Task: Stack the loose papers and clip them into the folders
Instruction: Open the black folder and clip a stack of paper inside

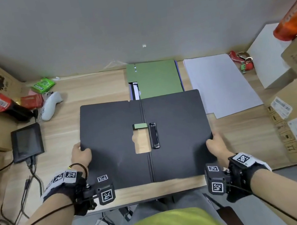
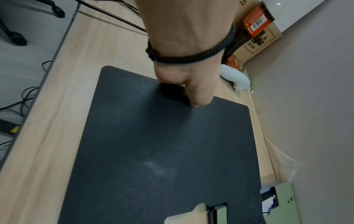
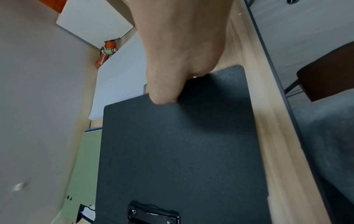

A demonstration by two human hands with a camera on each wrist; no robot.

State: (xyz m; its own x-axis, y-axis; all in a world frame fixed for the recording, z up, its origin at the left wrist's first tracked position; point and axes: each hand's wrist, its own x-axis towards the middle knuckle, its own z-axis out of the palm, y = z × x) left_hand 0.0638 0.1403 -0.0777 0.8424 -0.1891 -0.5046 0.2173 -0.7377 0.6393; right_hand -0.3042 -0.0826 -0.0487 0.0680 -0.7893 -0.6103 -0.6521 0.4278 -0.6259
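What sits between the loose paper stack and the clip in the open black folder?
Nothing visible. The white paper stack lies on the desk right of the black folder, whose right panel is bare up to the clip. Left hand and right hand grip the folder's outer edges.

Black folder (image 1: 176,137) open flat on table (image 1: 243,131), clip (image 1: 153,135) right of spine. Left hand (image 1: 81,156) grips left edge, right hand (image 1: 215,145) right edge. Green folder (image 1: 156,78) behind; papers (image 1: 218,84) at right.
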